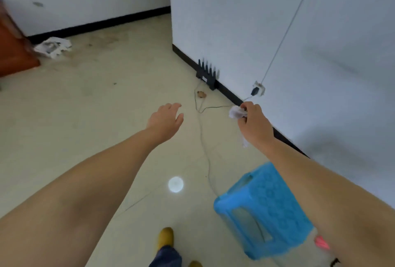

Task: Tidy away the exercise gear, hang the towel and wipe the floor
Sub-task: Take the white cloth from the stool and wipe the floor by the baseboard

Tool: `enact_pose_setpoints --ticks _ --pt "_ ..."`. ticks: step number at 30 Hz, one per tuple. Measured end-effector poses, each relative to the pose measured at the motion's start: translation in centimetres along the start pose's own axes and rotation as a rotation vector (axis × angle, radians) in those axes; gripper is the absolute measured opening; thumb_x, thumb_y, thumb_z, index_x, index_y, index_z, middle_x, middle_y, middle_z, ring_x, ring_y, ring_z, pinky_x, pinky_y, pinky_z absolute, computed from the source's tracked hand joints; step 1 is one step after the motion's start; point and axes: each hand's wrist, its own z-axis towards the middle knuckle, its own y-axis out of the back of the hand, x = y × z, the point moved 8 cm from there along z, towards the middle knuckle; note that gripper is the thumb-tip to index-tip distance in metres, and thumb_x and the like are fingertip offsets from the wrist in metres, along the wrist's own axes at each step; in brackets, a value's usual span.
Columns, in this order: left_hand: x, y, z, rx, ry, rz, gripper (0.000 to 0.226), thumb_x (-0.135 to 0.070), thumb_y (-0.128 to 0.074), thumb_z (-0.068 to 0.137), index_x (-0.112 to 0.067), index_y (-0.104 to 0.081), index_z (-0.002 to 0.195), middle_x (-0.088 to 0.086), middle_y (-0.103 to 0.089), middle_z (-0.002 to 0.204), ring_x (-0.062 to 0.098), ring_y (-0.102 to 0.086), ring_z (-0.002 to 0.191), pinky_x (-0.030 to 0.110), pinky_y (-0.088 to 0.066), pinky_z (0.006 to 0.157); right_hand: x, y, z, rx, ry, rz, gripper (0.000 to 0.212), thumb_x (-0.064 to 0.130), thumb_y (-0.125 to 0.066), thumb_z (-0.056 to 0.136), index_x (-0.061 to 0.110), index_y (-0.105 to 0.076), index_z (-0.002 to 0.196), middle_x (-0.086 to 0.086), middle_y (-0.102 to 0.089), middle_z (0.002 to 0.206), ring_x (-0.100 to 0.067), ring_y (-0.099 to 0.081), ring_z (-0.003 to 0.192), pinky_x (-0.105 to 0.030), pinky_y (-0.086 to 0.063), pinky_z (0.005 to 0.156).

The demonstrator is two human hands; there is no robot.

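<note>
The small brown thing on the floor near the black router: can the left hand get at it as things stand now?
Probably yes. The left hand is open and holds nothing, and the brown thing lies uncovered on bare floor ahead of it. Only a thin cable runs nearby. The person would likely need to bend down.

A blue plastic stool (265, 209) stands near the white wall (277, 21).

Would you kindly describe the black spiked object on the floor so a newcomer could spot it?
Follow the white wall down to its black baseboard just past the corner. The black router sits there on the floor, the only thing with a row of upright antennas.
</note>
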Motion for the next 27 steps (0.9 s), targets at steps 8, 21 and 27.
enact_pose_setpoints --ticks 8,21,27 --pt "15.5 9.2 -15.3 -0.186 0.397 0.023 0.044 -0.031 -0.032 0.1 -0.017 -0.034 0.141 0.009 -0.043 0.141 0.027 -0.039 0.129 0.04 -0.034 0.101 19.6 -5.2 -2.8 0.157 0.384 0.106 0.023 0.018 -0.044 0.094 0.011 -0.049 0.115 -0.013 -0.051 0.115 -0.032 -0.057 0.088 -0.045 -0.05 0.076" --pt "34.8 17.5 -56.4 -0.416 0.94 0.037 0.045 -0.035 -0.034 0.099 -0.018 -0.034 0.141 0.008 -0.044 0.141 0.028 -0.04 0.129 0.042 -0.036 0.103 53.0 -15.8 -28.7 0.383 0.887 0.191 0.025 0.014 -0.044 0.092 0.012 -0.05 0.117 -0.011 -0.049 0.122 -0.035 -0.058 0.089 -0.033 -0.039 0.066" --pt "39.8 19.5 -75.6 -0.427 1.151 0.146 0.046 -0.037 -0.033 0.1 -0.018 -0.034 0.141 0.008 -0.044 0.141 0.028 -0.042 0.129 0.041 -0.034 0.104 63.9 -20.9 -45.2 0.53 1.067 0.226 0.025 0.016 -0.045 0.092 0.014 -0.05 0.117 -0.01 -0.049 0.122 -0.035 -0.059 0.089 -0.032 -0.039 0.066"
